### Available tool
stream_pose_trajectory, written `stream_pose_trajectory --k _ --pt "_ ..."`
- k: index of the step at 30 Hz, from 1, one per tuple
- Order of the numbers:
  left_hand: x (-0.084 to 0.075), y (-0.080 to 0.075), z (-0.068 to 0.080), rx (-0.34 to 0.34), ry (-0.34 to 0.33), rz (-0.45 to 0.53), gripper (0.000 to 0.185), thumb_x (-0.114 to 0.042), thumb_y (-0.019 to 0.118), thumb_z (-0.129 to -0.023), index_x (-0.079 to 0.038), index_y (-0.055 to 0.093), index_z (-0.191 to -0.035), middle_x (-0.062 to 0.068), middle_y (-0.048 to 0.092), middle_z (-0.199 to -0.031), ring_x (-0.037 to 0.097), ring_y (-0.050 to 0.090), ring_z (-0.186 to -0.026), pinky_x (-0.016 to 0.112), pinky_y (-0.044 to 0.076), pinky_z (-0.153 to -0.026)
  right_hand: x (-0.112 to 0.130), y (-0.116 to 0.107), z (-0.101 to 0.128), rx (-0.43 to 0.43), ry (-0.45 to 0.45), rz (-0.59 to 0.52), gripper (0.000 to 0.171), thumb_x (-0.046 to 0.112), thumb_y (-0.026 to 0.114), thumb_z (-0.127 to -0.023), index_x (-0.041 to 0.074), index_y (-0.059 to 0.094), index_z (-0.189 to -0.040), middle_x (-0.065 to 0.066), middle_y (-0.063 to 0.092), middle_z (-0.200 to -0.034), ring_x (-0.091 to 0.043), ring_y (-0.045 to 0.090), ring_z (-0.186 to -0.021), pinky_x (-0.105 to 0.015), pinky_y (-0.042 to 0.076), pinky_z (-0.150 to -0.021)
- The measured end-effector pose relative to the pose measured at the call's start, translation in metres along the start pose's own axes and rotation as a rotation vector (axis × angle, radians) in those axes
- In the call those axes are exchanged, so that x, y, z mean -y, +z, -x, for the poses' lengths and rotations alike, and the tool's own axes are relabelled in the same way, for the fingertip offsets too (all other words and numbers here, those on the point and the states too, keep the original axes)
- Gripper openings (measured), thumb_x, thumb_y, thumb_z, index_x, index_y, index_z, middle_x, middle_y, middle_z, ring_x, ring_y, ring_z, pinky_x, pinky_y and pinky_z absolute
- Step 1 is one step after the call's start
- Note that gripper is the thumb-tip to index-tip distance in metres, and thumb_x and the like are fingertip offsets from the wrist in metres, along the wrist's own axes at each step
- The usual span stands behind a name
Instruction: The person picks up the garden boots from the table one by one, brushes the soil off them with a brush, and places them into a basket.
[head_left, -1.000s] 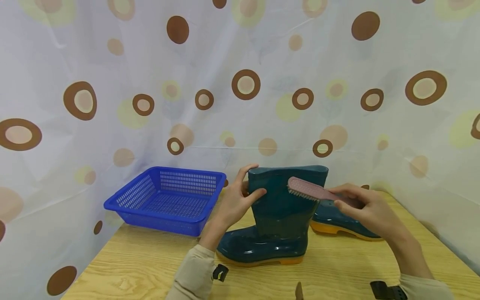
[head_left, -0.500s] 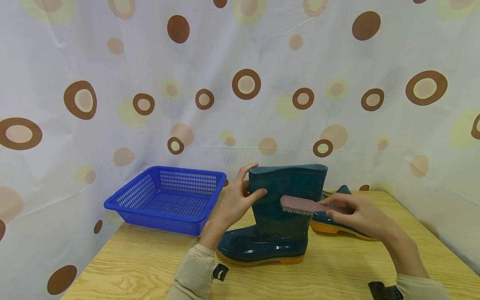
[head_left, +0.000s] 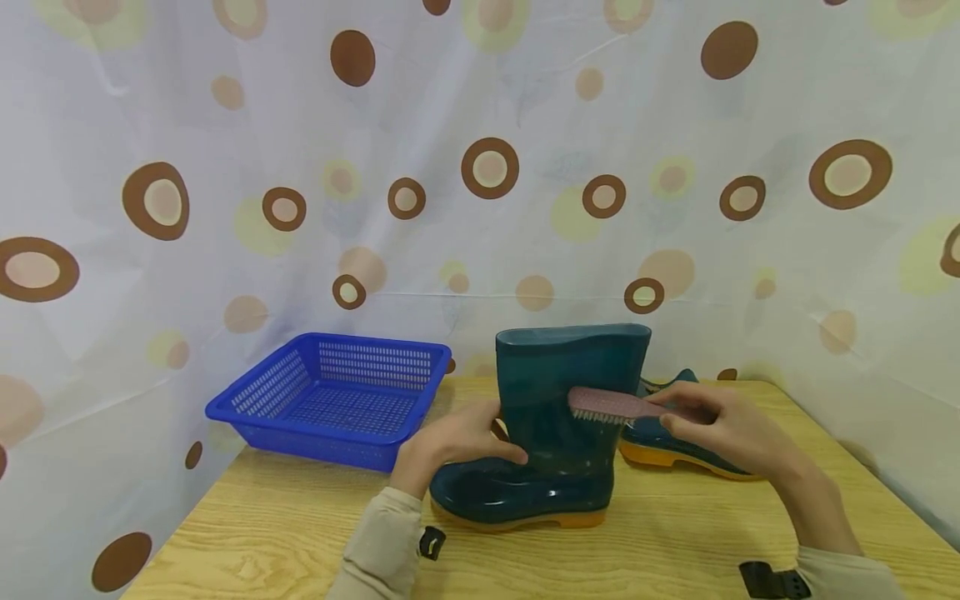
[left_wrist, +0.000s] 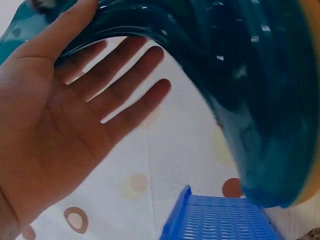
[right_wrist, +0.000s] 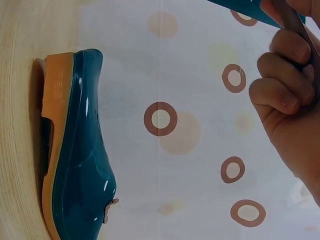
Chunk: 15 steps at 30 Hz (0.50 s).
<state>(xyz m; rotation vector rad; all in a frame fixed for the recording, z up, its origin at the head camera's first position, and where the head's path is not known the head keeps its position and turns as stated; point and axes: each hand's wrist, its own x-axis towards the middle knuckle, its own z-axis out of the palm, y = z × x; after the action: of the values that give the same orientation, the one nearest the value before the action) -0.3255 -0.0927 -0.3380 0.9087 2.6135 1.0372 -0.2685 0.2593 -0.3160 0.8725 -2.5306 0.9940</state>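
A dark teal rubber boot [head_left: 540, 375] with an orange sole stands upright on the table, toe to the left. My left hand [head_left: 457, 437] is at the front of its shaft, thumb across the near side. In the left wrist view, the fingers [left_wrist: 120, 100] of that hand stretch out straight and spread, two of them partly overlapped by the boot. My right hand [head_left: 731, 425] grips the handle of a pink brush [head_left: 611, 404]. Its bristles face down, overlapping the middle of the shaft in the head view.
A second boot [head_left: 667, 433] lies behind on the right, its sole also orange. On the left, a blue plastic basket [head_left: 330, 454] with slotted sides sits on the wooden table [head_left: 262, 533]. A patterned sheet [head_left: 450, 83] hangs behind.
My left hand has slid from the boot's top rim down to the lower shaft. The brush has gone down from the upper shaft to its middle, shifting slightly right in the last half second.
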Motion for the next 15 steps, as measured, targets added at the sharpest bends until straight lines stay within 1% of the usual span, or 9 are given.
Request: stream_pose_trajectory --k 3,7,11,15 --pt "0.005 0.001 -0.001 0.01 0.0 0.014 0.043 -0.032 0.079 -0.084 -0.021 0.062 -0.123 -0.006 0.07 -0.111 0.011 0.066 -0.1 0.029 0.056 -0.086 -0.001 -0.001 0.0 -0.094 -0.033 0.037 0.026 0.008 0.063 -0.096 0.014 0.069 -0.121 0.009 0.062 -0.087 -0.008 0.051 -0.066 -0.024 0.043 -0.055" --pt "0.009 0.002 -0.004 -0.016 0.047 -0.009 0.038 -0.03 0.077 -0.087 -0.02 0.062 -0.121 -0.005 0.071 -0.108 0.008 0.067 -0.095 0.026 0.056 -0.084 -0.002 -0.002 -0.001 -0.163 -0.052 0.054 0.026 0.005 0.064 -0.094 0.013 0.069 -0.119 0.007 0.059 -0.081 -0.008 0.046 -0.06 -0.025 0.038 -0.051" --pt "0.012 0.006 -0.01 -0.078 0.082 -0.063 0.032 -0.03 0.073 -0.091 -0.017 0.063 -0.118 -0.004 0.072 -0.105 0.008 0.068 -0.092 0.025 0.056 -0.082 -0.002 -0.001 -0.001 -0.185 -0.055 0.049 0.027 0.004 0.065 -0.094 0.013 0.07 -0.119 0.004 0.061 -0.082 -0.008 0.048 -0.06 -0.025 0.039 -0.051" --pt "0.015 0.012 -0.015 -0.162 0.093 -0.084 0.03 -0.028 0.069 -0.093 -0.015 0.063 -0.12 0.001 0.073 -0.109 0.011 0.067 -0.093 0.026 0.056 -0.081 -0.001 -0.001 -0.001 -0.19 -0.041 0.05 0.028 0.005 0.065 -0.094 0.015 0.069 -0.12 0.004 0.063 -0.084 -0.008 0.05 -0.061 -0.025 0.039 -0.051"
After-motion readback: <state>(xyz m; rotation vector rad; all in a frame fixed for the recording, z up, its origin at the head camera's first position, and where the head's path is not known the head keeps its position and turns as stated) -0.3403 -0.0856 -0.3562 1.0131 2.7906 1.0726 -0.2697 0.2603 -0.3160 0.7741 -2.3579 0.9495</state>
